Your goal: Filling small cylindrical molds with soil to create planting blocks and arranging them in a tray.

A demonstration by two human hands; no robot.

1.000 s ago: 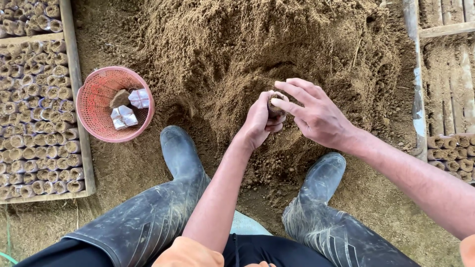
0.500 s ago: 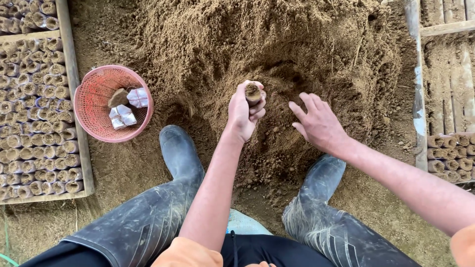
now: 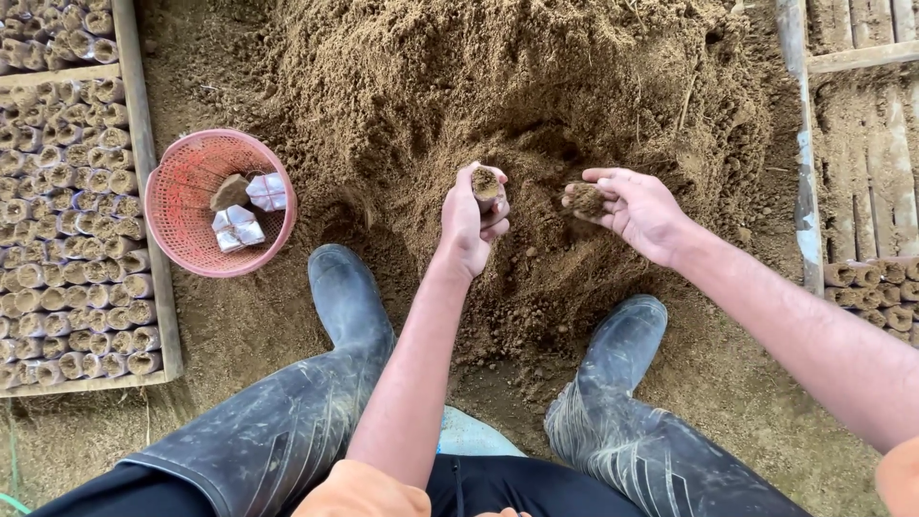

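Note:
My left hand grips a small soil-filled tube pot, held upright over the big heap of brown soil. My right hand is just to its right, palm up, fingers cupped around a small clump of soil. The two hands are apart, roughly a hand's width between them. Both hover above a hollow scooped in the heap.
A pink mesh basket with folded white bags stands at left. A wooden tray packed with several filled pots lies beyond it. More filled pots and a slatted frame are at right. My two rubber boots flank the hollow.
The hands were together on the pot, then separated. My left hand kept the pot upright; my right hand dipped rightward and now holds a clump of soil.

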